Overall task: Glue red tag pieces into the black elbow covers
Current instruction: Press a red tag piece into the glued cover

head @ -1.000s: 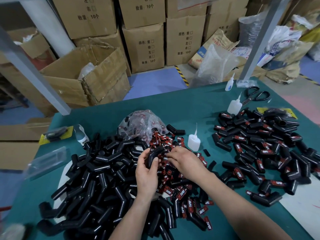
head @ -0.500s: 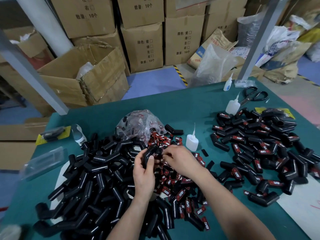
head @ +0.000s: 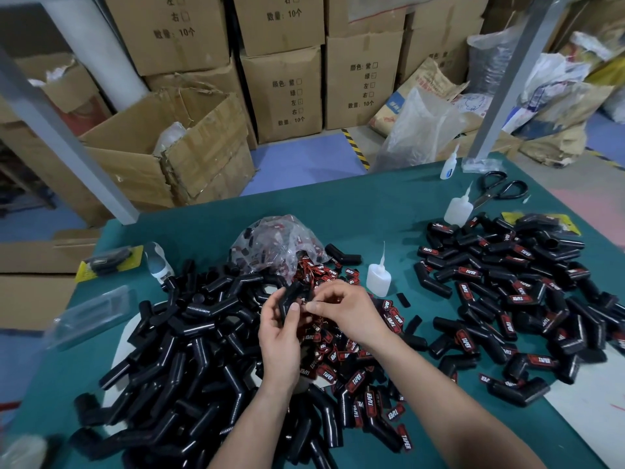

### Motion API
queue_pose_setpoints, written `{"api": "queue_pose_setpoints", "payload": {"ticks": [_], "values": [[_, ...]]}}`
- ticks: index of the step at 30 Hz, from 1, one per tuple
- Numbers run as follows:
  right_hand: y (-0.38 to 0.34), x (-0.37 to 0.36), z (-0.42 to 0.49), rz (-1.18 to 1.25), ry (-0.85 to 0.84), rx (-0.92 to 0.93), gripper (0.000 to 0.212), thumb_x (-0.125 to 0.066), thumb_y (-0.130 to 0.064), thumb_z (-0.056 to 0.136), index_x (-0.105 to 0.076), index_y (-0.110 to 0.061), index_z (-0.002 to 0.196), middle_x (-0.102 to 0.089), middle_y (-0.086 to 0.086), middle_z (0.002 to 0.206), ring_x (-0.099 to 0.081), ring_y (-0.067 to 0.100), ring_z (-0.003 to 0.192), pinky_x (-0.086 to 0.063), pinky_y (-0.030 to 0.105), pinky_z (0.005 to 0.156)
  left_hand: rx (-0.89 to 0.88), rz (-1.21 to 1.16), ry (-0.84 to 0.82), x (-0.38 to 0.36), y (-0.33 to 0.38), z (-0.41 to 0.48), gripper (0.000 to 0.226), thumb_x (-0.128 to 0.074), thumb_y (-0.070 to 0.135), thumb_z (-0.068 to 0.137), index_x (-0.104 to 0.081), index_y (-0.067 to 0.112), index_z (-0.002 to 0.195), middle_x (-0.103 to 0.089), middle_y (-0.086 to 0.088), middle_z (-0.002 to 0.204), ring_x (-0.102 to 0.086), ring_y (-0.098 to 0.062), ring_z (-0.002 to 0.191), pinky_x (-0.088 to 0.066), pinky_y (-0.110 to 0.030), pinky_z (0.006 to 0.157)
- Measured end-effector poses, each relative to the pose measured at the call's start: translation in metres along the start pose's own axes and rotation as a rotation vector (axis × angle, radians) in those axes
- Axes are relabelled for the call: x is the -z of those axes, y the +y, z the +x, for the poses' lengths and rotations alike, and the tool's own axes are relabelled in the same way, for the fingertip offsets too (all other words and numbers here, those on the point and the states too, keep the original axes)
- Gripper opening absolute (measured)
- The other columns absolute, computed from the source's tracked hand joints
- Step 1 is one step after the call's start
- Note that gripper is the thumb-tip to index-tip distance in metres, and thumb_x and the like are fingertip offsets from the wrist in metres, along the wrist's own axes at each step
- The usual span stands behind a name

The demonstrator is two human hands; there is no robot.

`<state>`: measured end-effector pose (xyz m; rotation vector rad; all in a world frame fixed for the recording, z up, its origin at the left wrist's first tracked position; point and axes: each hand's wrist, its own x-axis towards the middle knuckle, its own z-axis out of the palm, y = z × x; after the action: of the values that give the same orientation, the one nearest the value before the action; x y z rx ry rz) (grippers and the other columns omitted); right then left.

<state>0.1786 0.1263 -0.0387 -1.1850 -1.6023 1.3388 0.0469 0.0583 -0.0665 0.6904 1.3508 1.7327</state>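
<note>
Untagged elbow covers (head: 176,350) heaped toward table (head: 372,211) near-left corner; tag pieces (head: 355,377) centre, bag (head: 270,245) behind them, glue bottle (head: 378,277) just right; tagged covers (head: 507,299) along right edge; scissors (head: 500,191) far-right corner.

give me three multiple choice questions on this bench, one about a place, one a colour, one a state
1. Where do the scissors lie?
A) on the left pile
B) at the far right of the table, near a glue bottle
C) in a box

2. What colour is the table's cloth?
A) yellow
B) orange
C) teal

3. What is the left hand doing?
A) holding a black elbow cover
B) lying flat
C) gripping a bottle

Answers: 1 B, they lie by the bottle; 2 C, teal shows between piles; 3 A, its fingers curl round it.
</note>
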Motion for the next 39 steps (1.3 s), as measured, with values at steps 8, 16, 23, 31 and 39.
{"api": "queue_pose_setpoints", "payload": {"ticks": [8,16,23,31,39], "values": [[0.004,-0.004,0.0,0.136,0.059,-0.038,0.011,-0.077,-0.031,0.087,-0.067,-0.036,0.089,-0.064,-0.006,0.068,-0.057,0.012,0.049,-0.046,0.024,0.046,0.046,-0.059,-0.043,-0.001,-0.003,0.002,0.037,-0.056,0.006,0.106,-0.054,0.032,0.133,-0.077,-0.006,0.101,-0.074,-0.019,0.091,-0.06,-0.027,0.08],[0.012,-0.007,-0.003,0.164,0.005,0.017,0.025,-0.064,-0.008,0.096,-0.075,-0.03,0.101,-0.077,0.0,0.088,-0.073,0.013,0.081,-0.055,0.02,0.077,0.137,-0.092,-0.101,0.002,-0.002,0.006,0.033,-0.056,0.004,0.104,-0.067,0.027,0.125,-0.07,-0.001,0.085,-0.061,-0.01,0.07,-0.051,-0.022,0.061],[0.02,0.007,-0.002,0.376,0.173,-0.006,0.014,-0.069,-0.004,0.093,-0.077,-0.014,0.096,-0.075,0.012,0.096,-0.072,0.02,0.076,-0.058,0.024,0.073,0.113,0.02,-0.068,0.002,-0.003,0.006,0.039,-0.059,0.003,0.103,-0.064,0.04,0.115,-0.057,0.0,0.07,-0.052,-0.009,0.06,-0.045,-0.02,0.055],[0.021,0.008,-0.004,0.451,0.271,0.04,0.02,-0.073,-0.001,0.088,-0.077,-0.016,0.101,-0.074,0.007,0.08,-0.067,0.016,0.069,-0.057,0.022,0.069,0.041,0.199,-0.078,0.002,-0.002,0.001,0.044,-0.067,0.006,0.098,-0.068,0.044,0.121,-0.076,0.005,0.095,-0.065,-0.01,0.069,-0.056,-0.023,0.066],[0.023,0.003,-0.009,-0.292,0.261,0.604,0.017,-0.07,-0.017,0.092,-0.076,-0.005,0.102,-0.064,0.001,0.096,-0.063,0.013,0.09,-0.053,0.022,0.082,0.033,0.331,-0.076,-0.001,0.0,-0.003,0.039,-0.073,0.008,0.095,-0.07,0.043,0.113,-0.078,0.018,0.1,-0.075,-0.006,0.091,-0.056,-0.015,0.08]]}}
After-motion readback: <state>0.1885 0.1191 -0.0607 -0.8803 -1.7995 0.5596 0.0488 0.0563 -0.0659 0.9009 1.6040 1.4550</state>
